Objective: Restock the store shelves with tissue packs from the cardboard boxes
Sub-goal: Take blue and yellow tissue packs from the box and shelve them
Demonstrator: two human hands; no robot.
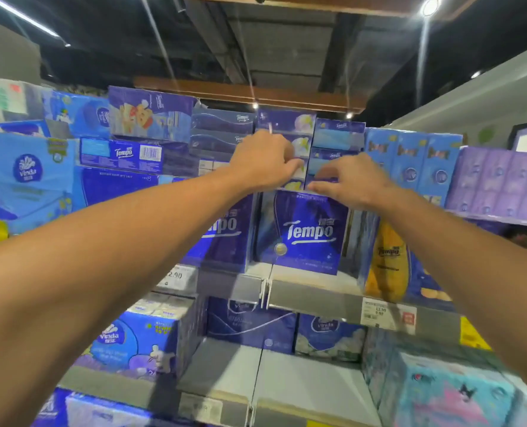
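Both my arms reach up to the top of the shelf. My left hand (pixel 265 161) grips the front left of a moon-print tissue pack (pixel 299 124) that stands on the dark blue Tempo pack (pixel 305 232). My right hand (pixel 351 180) pinches the same pack's lower right corner between thumb and forefinger, just above the Tempo pack's top edge. My fingers hide the lower part of the moon-print pack. No cardboard box is in view.
Light blue Tempo boxes (pixel 337 137) are stacked right beside the held pack, with dark boxes (pixel 222 131) to its left. A yellow Tempo pack (pixel 385 260) leans at the right. Vinda packs (pixel 139 334) fill the lower shelf, whose bare board (pixel 287 374) shows in the middle.
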